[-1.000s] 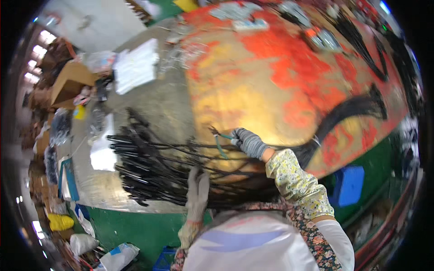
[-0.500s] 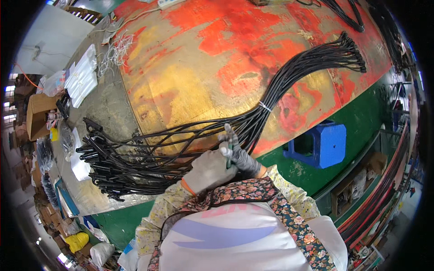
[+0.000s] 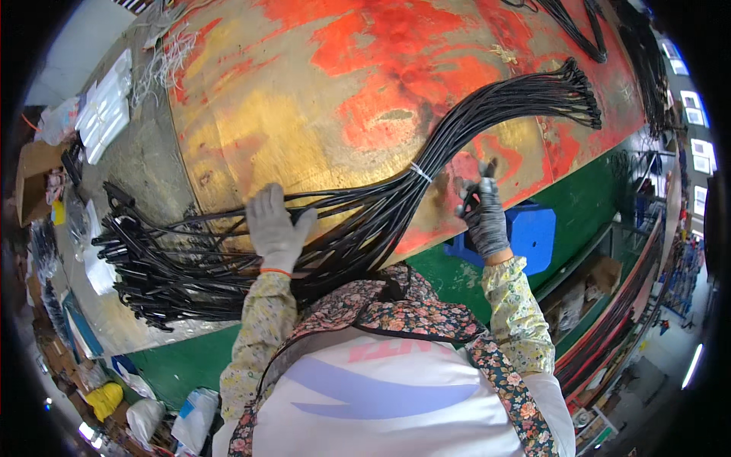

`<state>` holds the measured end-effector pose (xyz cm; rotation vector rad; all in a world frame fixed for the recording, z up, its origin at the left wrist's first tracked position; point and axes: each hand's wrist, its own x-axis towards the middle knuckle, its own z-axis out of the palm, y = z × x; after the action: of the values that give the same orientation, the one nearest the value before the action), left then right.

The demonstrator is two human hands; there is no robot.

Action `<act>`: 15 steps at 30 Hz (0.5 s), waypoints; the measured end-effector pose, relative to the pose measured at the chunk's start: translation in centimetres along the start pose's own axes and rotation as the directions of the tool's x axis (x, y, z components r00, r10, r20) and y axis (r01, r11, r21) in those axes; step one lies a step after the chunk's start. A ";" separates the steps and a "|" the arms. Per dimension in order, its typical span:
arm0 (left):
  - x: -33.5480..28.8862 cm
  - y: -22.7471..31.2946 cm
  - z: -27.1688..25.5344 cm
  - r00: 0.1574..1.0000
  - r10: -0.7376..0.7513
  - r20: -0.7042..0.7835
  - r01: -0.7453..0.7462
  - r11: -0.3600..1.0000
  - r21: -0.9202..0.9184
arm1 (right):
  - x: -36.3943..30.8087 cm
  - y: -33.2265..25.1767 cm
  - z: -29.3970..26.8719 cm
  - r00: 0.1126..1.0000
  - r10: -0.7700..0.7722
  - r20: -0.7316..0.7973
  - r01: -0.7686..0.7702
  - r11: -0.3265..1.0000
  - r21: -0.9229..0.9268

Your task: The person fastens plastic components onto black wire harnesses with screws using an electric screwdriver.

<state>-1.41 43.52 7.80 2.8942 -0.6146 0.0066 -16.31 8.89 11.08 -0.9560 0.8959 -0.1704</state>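
A long bundle of black cables [image 3: 457, 137] lies bent across the worktable, bound by a white tie [image 3: 421, 172] near its middle. Its ends at the upper right are gathered tightly, while black connectors [image 3: 145, 266] fan out in a heap at the left. My left hand [image 3: 276, 228], in a pale grey glove, lies open with fingers stretched over the loose cables between tie and connectors. In a dark striped glove, my right hand [image 3: 483, 213] is held right of the bundle, apart from it. Its fingers are curled round a small dark thing that I cannot make out.
A blue plastic stool [image 3: 531, 238] stands beyond the table's right edge. White strings [image 3: 164, 65] and white plastic sleeves [image 3: 104, 107] lie at the far left. More black cables [image 3: 571, 27] are at the top right. An open cardboard box [image 3: 34, 179] sits at the left rim.
My hands were together over the bundle and are now apart. The left has moved left and opened onto the cables; the right has swung out to the right. The view has shifted a little.
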 end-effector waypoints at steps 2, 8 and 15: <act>-0.3 -1.1 0.3 0.993 0.106 -0.051 -0.106 0.994 0.003 | 0.9 -1.0 0.1 0.965 -0.214 0.149 0.261 0.802 -0.537; 0.3 -1.7 0.8 0.985 0.123 -0.124 -0.131 0.990 -0.058 | 3.8 -5.5 3.6 0.782 -0.072 0.619 0.488 -0.547 -0.680; 0.7 -2.0 0.8 0.983 0.110 -0.146 -0.131 0.980 -0.148 | 5.9 -7.7 6.3 0.739 0.194 0.645 0.579 -0.673 -0.461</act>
<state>0.00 44.85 6.67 2.6746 -0.7295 0.1647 -6.04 5.44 15.15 -3.1539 -0.2997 0.6782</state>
